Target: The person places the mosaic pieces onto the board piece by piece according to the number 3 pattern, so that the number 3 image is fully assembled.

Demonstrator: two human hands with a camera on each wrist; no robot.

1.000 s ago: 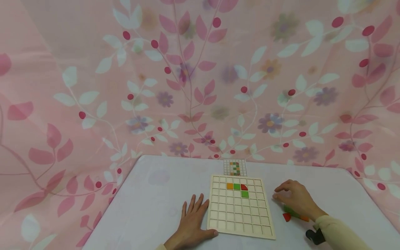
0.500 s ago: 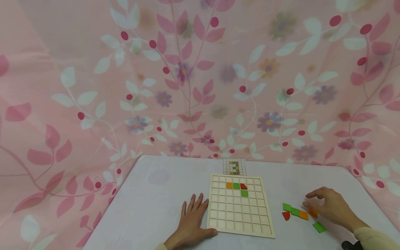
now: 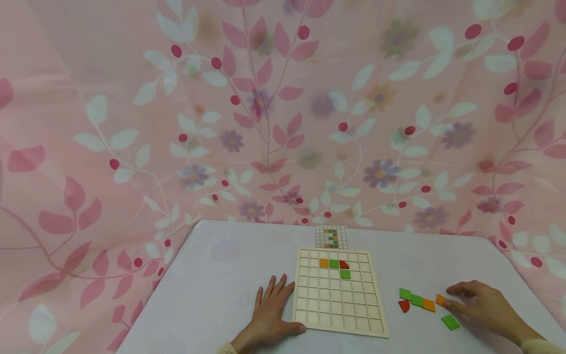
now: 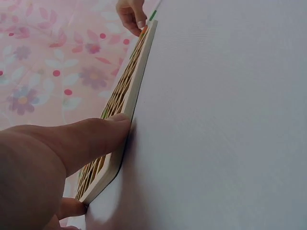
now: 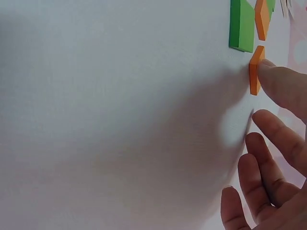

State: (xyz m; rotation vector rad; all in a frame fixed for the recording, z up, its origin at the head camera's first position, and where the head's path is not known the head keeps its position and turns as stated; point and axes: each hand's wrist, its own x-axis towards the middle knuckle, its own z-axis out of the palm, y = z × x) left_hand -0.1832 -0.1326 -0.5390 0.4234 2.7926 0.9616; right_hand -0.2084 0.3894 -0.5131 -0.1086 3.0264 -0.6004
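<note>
With the left hand (image 3: 270, 314) resting flat against the wooden grid board's (image 3: 338, 314) left edge, the right hand (image 3: 482, 307) only touches, with 1 straight fingertip, the orange tile (image 3: 440, 300) lying on the table (image 3: 221, 275), so it may skid away.

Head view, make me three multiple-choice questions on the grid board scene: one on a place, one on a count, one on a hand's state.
1. Where do the loose tiles lie relative to the grid board?
A. To its right
B. To its left
C. On it

2. How many tiles sit in the board?
A. Two
B. Four
C. Seven

3. What does the right hand do?
A. Lies flat on the board
B. Touches an orange tile
C. Hangs raised

A: loose tiles lie right of the board. B: orange, green, red, green. B: a fingertip meets the tile's edge.
</note>
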